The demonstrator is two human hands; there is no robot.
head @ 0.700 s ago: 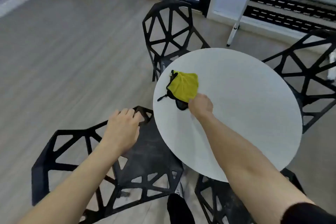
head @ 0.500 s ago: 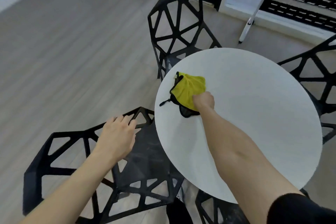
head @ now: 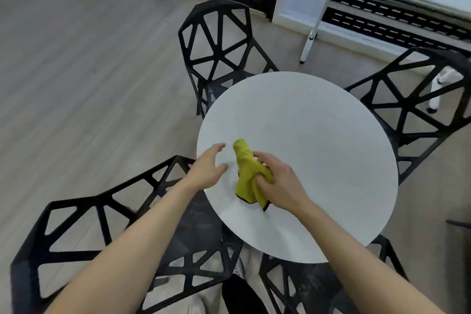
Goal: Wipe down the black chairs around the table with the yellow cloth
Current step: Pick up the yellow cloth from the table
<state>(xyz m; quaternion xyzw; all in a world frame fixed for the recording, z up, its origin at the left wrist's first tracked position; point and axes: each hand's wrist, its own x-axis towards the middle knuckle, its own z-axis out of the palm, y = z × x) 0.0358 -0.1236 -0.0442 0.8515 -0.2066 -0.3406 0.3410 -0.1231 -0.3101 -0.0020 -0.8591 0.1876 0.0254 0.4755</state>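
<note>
Yellow cloth (head: 246,173) is bunching in the gripping right hand (head: 277,181) above the table (head: 318,150); the open left hand (head: 207,168) is reaching, and dangling corners risk slipping.

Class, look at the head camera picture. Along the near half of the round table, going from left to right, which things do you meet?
Black lattice chair at the near left → left hand, open above the table edge → crumpled yellow cloth → right hand gripping the cloth → bare white round tabletop.

Near chair (head: 318,285) cut off by bottom edge.
</note>
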